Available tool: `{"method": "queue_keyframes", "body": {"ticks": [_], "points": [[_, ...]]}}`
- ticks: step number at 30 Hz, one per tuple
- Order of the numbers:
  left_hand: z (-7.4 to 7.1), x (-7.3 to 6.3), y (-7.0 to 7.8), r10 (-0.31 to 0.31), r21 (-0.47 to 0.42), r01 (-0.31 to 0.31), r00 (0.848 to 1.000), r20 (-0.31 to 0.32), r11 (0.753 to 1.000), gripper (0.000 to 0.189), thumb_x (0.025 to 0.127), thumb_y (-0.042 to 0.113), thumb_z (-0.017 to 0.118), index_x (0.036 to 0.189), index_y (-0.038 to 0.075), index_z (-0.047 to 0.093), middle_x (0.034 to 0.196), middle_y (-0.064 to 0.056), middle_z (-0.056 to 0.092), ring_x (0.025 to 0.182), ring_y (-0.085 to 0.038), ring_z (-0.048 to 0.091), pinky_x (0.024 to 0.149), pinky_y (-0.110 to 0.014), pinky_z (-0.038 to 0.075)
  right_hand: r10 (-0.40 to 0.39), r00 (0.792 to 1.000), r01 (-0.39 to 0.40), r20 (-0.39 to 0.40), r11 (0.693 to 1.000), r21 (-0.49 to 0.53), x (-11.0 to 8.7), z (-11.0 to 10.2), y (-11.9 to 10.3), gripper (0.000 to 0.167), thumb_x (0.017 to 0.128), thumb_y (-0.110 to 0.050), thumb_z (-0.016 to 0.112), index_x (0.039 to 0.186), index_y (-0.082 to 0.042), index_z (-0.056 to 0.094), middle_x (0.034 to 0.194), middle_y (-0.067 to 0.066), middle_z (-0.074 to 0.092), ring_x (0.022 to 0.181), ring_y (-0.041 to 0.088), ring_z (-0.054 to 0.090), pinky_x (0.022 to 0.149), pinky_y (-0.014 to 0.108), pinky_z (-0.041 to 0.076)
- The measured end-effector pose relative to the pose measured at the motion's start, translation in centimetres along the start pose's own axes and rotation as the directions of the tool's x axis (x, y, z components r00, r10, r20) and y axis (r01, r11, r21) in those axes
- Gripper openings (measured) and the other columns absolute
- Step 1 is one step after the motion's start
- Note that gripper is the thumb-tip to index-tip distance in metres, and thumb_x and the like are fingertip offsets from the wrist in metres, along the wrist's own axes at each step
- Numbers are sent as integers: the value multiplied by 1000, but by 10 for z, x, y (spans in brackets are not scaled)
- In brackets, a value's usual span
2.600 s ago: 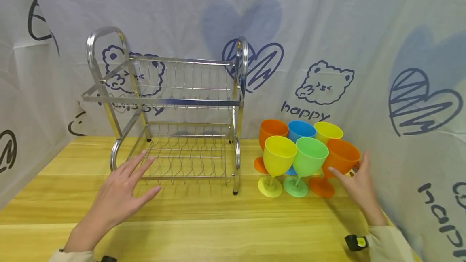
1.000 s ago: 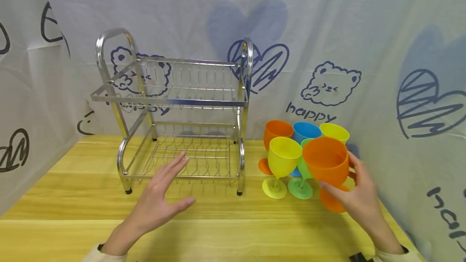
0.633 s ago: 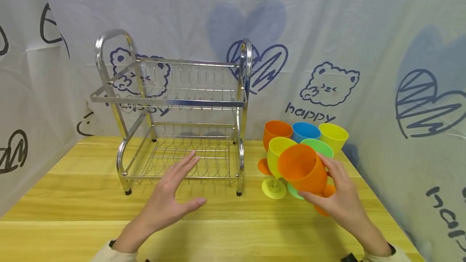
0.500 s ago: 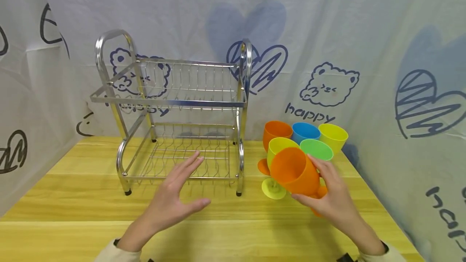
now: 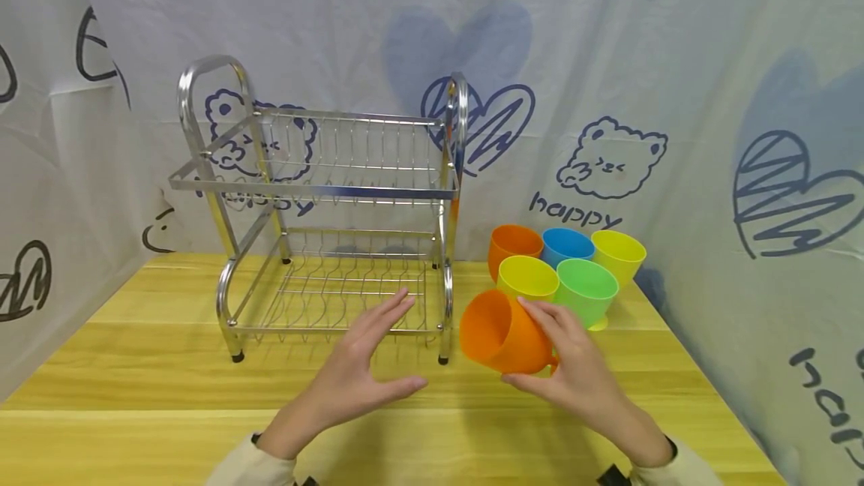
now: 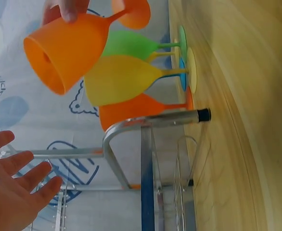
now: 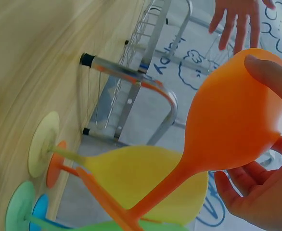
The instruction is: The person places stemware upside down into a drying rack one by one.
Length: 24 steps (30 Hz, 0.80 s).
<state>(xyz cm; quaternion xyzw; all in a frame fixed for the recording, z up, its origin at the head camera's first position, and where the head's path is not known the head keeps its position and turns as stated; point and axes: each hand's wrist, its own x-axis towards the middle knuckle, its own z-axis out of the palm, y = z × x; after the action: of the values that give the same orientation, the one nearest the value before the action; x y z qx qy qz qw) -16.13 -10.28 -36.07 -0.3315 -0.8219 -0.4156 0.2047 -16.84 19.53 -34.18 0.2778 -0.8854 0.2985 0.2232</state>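
Note:
An orange plastic goblet (image 5: pixel 508 334) is held by its bowl in my right hand (image 5: pixel 574 362), thumb on the near side and fingers behind. Its mouth tips toward the left, and the right wrist view shows its bowl (image 7: pixel 232 115) and stem raised above the table. My left hand (image 5: pixel 354 373) hovers in front of the rack with fingers spread and nothing in it. Behind the held goblet stand a yellow goblet (image 5: pixel 529 276), a green goblet (image 5: pixel 587 291), an orange goblet (image 5: pixel 514 244), a blue goblet (image 5: pixel 567 244) and another yellow goblet (image 5: pixel 618 252).
A two-tier metal dish rack (image 5: pixel 313 190) stands on the wooden table (image 5: pixel 418 441), left of the goblets. Behind and beside the table hangs printed white cloth (image 5: pixel 351 28). One black-capped rack foot (image 7: pixel 86 59) shows in the right wrist view.
My right hand has lifted the orange goblet from the group's right front, carried it left and tilted its mouth leftward. My left hand has moved right, toward it.

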Motion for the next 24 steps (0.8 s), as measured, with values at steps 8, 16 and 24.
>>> {"method": "queue_keyframes", "body": {"ticks": [8,16,24], "points": [[11,9,6,9,-32,-8,999,41,999,87,77,41,78,150,16,37,155,-5,31,137,-33,33,99,-65,35,-93,995,94,31,995,-37,5,10,-8,89,58,-19,95,136,-6,53,127,12,52,111,28,48,86,48,53],[19,15,8,31,-28,-28,997,75,999,91,75,37,82,149,13,37,154,-5,31,137,-31,33,100,-60,38,-201,978,205,56,976,-78,9,21,-12,90,58,-23,95,136,-8,53,125,12,52,105,27,51,81,44,54],[26,18,6,85,-36,-81,991,100,996,93,72,27,87,148,8,37,151,-13,34,134,-31,37,100,-53,43,-261,961,270,90,958,-98,8,29,-15,91,58,-26,95,137,-10,52,125,13,52,104,26,50,79,40,55]]}}
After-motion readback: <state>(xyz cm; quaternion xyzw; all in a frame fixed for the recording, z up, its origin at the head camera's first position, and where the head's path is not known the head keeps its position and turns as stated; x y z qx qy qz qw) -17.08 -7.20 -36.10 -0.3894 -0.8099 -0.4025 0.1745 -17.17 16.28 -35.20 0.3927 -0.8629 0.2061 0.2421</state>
